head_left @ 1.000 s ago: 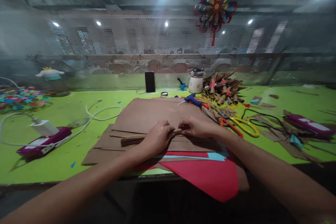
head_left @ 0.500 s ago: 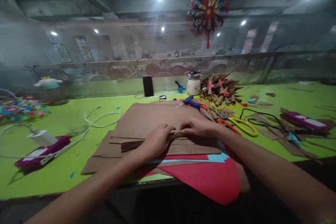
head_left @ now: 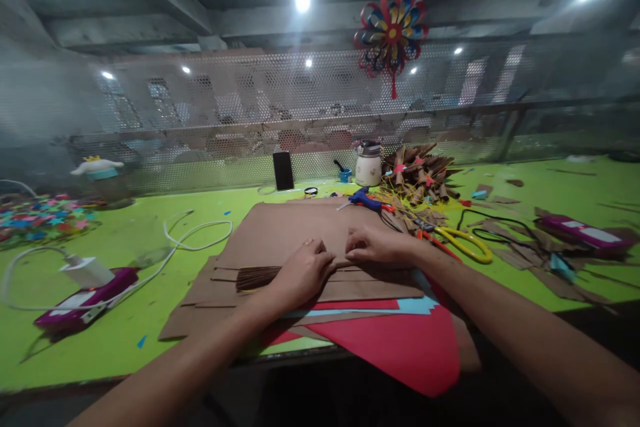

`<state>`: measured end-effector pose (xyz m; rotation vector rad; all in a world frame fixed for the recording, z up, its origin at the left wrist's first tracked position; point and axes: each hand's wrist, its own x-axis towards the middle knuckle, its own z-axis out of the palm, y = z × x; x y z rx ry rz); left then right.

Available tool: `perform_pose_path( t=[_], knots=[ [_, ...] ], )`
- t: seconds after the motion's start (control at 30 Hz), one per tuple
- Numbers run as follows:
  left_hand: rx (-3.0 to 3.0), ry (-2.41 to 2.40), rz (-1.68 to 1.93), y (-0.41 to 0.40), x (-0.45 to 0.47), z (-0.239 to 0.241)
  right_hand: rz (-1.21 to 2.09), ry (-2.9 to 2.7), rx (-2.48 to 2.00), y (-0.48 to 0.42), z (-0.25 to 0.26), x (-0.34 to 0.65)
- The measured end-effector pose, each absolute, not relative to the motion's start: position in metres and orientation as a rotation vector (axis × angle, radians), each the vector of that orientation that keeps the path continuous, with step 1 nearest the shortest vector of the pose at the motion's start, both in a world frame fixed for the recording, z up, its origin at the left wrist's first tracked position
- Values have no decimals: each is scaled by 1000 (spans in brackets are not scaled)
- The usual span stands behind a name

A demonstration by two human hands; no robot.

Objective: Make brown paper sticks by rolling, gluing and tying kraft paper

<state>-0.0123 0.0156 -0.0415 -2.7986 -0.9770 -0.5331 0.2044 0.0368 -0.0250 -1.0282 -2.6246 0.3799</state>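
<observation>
My left hand (head_left: 306, 272) is closed over a brown paper bundle with a fringed, slatted end (head_left: 257, 277), which sticks out past the wrist to the left. My right hand (head_left: 373, 245) has its fingers curled and pressed together at the right part of the same brown paper. What lies under those fingertips is mostly hidden. Both hands rest on a stack of brown paper sheets (head_left: 285, 227). Beneath the stack's front edge, red paper (head_left: 400, 353) and light blue paper (head_left: 420, 305) jut out, the red one hanging over the table edge.
Behind the stack lie a blue glue gun (head_left: 367, 199) and yellow-handled scissors (head_left: 465, 245). A white jar (head_left: 369, 167) stands beside a pile of brown paper cones (head_left: 420, 173). Purple power strips (head_left: 87, 300) sit left and right, with a white cable (head_left: 200, 245) on the green table.
The camera view tilts slightly, shifting the scene down. The fringed end now sits higher against the stack and looks more bunched. Both hands stay close together on the paper.
</observation>
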Motion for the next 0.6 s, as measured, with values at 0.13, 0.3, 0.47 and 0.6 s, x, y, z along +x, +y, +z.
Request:
perform_pose_path(
  t=[0.13, 0.3, 0.47, 0.6],
  knots=[
    [-2831, -973, -549, 15, -13, -40, 368, -2583, -1064, 44, -25, 213],
    [-2862, -946, -539, 16, -13, -38, 430, -2443, -1162, 41, -13, 217],
    [-2835, -933, -511, 16, -13, -39, 445, -2520, -1032, 40, -21, 210],
    [-2821, -902, -471, 16, -13, -36, 408, -2561, -1030, 46, -32, 207]
  ],
)
